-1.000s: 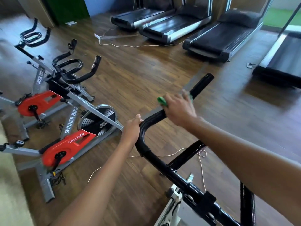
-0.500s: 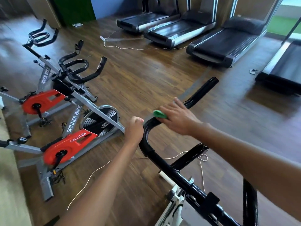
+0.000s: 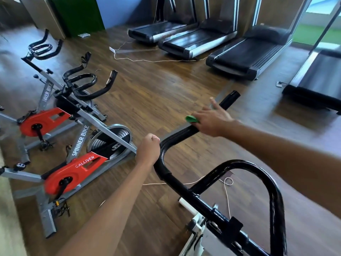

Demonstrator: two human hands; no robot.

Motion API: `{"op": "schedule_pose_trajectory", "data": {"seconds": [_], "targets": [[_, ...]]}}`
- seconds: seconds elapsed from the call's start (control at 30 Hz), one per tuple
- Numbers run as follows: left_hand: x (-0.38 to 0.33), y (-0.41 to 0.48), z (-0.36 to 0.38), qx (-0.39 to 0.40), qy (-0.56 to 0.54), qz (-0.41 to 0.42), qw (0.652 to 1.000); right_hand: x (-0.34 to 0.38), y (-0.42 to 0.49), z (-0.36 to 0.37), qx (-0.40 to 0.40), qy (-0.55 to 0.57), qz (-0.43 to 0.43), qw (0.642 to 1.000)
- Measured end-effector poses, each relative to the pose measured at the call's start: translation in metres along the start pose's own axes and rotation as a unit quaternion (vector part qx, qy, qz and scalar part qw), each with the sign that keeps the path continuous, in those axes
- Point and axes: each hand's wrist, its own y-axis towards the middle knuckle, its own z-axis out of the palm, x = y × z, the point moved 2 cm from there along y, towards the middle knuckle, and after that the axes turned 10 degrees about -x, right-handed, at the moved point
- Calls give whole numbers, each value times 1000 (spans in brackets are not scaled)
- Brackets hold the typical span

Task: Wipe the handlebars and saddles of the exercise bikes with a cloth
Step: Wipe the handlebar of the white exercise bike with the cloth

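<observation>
Wooden gym floor (image 3: 156, 100), treadmills (image 3: 245, 56) beyond

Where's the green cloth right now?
In the head view, the green cloth sits right of centre, pressed under the right hand onto the near bike's black handlebar, up the bar from the gripping left hand.

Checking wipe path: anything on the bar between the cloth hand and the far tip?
Nothing visible. The right hand presses the green cloth on the handlebar; the stretch to the bar's tip looks bare.
</observation>
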Motion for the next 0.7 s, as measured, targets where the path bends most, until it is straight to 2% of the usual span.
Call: {"op": "schedule_pose_trajectory", "data": {"seconds": [0.1,0.2,0.3,0.37,0.47,0.53,0.6,0.7], "targets": [[-4,1,-1,3,53,25,998,-52,1,-16,-38,-122,54,990],[-8,-2,0,-15,48,28,998,-70,4,-27,-65,-146,116,980],[-8,-4,2,-31,33,27,999,-28,2,-6,-28,-79,108,991],[-6,-4,1,-45,17,17,999,16,-4,7,-12,52,104,993],[-3,-4,1,-65,-5,8,998,77,-8,10,-1,214,73,974],[-1,-4,1,-72,-6,17,997,100,-14,11,3,240,-2,971],[-1,-5,0,-78,-13,6,997,87,-17,8,2,220,-41,975],[-1,-9,0,-74,-21,-20,997,32,-11,14,-17,146,39,988]]}}
